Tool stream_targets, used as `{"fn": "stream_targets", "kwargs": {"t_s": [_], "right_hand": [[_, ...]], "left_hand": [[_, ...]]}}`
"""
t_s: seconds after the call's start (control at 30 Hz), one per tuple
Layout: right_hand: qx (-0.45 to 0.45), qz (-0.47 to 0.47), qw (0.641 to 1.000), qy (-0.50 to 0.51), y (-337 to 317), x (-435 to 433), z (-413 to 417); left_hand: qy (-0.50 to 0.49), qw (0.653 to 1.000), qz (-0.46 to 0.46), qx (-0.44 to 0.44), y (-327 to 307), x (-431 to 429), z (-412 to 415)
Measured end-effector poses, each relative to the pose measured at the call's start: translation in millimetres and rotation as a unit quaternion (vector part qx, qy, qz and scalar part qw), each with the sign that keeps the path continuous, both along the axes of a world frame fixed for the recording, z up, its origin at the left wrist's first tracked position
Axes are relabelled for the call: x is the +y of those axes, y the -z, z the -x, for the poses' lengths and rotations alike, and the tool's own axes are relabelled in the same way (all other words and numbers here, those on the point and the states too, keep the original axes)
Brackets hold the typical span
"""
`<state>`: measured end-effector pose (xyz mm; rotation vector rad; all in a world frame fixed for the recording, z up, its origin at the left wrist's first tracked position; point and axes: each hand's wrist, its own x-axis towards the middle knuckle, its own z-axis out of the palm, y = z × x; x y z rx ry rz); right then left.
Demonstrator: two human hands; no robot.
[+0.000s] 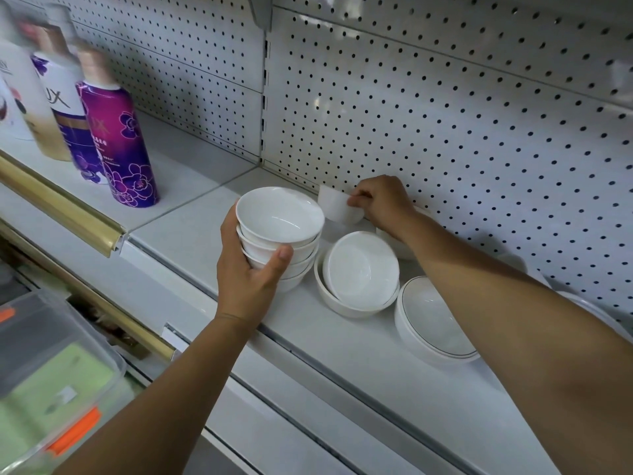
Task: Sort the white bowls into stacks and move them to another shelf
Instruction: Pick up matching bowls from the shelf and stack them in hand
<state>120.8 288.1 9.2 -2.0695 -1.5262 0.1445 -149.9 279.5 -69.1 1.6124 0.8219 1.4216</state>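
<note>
We see a white perforated metal back panel (445, 114) rising behind a white metal shelf (191, 234), which carries all the bowls. Below the shelf's front edge, at the lower left, sits a clear plastic lidded box (51, 371) with green contents and orange clips. Towards the shelf's left end stands a purple flower-printed bottle (120, 142), with blurred bottles behind it.

Near the right end, close to the front edge, rests a stack of white ceramic bowls with thin dark rim lines (431, 320). Just left of it lie two plain white nested bowls (359, 265), the inner one tilted up towards us.

Mid-shelf, near the front edge, we find a stack of small plain white bowls (281, 221), mouths up. The left hand (246, 272) grasps it, thumb curled across the near side and fingers wrapped round the far side. We cannot tell whether the stack touches the shelf.

At the back edge, against the panel, a single small white bowl (337, 209) is tipped on its side. The right hand (383, 200) pinches its rim between thumb and curled fingers.
</note>
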Motion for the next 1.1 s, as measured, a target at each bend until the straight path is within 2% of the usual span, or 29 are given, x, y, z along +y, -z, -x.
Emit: {"fn": "stream_targets", "kwargs": {"t_s": [0.2,0.3,0.37,0.47,0.53,0.67,0.8,0.87,0.97,1.1], "right_hand": [[0.122,-0.061,0.988,0.069,-15.5,-5.4,4.1],[0.23,-0.111,0.963,0.091,-29.3,-8.0,5.2],[0.289,-0.13,0.944,0.089,-41.5,-13.3,10.3],[0.319,-0.165,0.932,0.052,-58.1,-26.6,29.2],[0.295,-0.198,0.935,0.016,-64.5,-34.7,45.3],[0.168,-0.254,0.951,-0.042,-69.2,-46.9,81.6],[0.126,-0.263,0.953,-0.08,-60.8,-57.5,111.6],[0.067,-0.268,0.956,-0.097,-49.9,-60.9,118.4],[-0.021,-0.286,0.95,-0.126,-34.6,-63.4,121.2],[-0.075,-0.316,0.932,-0.162,-26.7,-63.0,121.1]], "left_hand": [[-0.002,1.0,0.0,-0.002,0.8,0.9,0.2],[-0.002,1.0,0.0,-0.004,1.1,1.2,0.4],[-0.002,1.0,0.001,-0.004,0.7,1.1,-0.1],[-0.004,1.0,-0.001,-0.002,1.0,1.6,0.4],[-0.005,1.0,-0.004,0.002,1.8,1.8,0.8],[-0.006,1.0,-0.002,0.01,1.5,1.6,1.3],[0.0,1.0,-0.009,0.004,-1.9,0.2,2.2],[0.0,1.0,-0.015,0.002,-2.6,-0.5,2.7],[0.0,1.0,-0.014,0.003,-2.5,-0.3,2.2],[0.001,1.0,-0.012,0.001,-2.8,-0.5,2.1]]}}
